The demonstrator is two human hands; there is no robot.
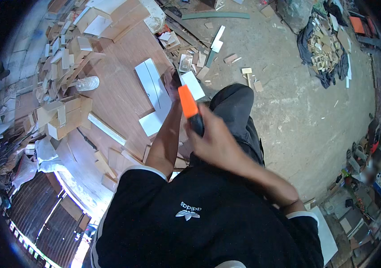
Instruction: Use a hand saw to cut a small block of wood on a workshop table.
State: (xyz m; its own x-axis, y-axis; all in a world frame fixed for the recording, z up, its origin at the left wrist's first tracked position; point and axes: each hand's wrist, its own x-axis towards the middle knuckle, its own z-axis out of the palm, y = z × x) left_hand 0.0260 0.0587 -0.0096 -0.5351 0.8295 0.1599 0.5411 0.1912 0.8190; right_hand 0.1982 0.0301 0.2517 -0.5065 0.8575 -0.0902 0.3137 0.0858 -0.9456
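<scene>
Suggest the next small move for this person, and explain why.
Probably ease the left hand slightly away from the orange-and-black tool: the right hand grips it, its orange end appears close to the left hand in this view, and that hand is down beside the white board.

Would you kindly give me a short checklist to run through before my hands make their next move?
1. Right hand gripping the orange-and-black tool: ok, fingers wrapped around its black part.
2. Left hand well away from the tool: cannot tell; they look close in this view, but depth is unclear.
3. Left hand pressing on the white panel: cannot tell; it is at the right edge, contact unclear.
4. Plastic bottle apart from the panel: ok, off to the left.
5. Space beside the left hand free of loose pieces: not ok; a white rectangular piece lies there.
</scene>
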